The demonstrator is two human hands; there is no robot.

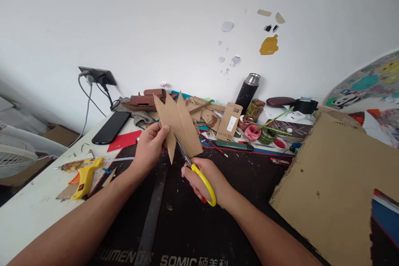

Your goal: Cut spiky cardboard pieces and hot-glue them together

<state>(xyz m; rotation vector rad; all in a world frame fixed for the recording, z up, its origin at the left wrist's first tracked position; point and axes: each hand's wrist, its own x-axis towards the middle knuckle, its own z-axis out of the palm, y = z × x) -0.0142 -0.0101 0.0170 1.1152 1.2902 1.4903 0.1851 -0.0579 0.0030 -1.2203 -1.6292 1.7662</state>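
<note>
My left hand (151, 143) pinches a piece of cardboard (179, 122) by its left side, thumb on the near face. Several sharp points run along the cardboard's upper edge, and a narrow pointed strip hangs at its lower left. In my right hand (204, 178) is a pair of scissors (202, 178) with a yellow handle; a bit of red shows below the fingers. The scissor blades reach up into the lower edge of the cardboard, beside the strip. Both hands are above the black desk mat (187, 224).
A yellow glue gun (85, 176) and a black phone (111, 127) lie at left. Paint jars (252, 133), a black flask (247, 91) and cardboard scraps stand along the wall. A large cardboard sheet (336, 174) covers the right side. A metal ruler (152, 216) lies on the mat.
</note>
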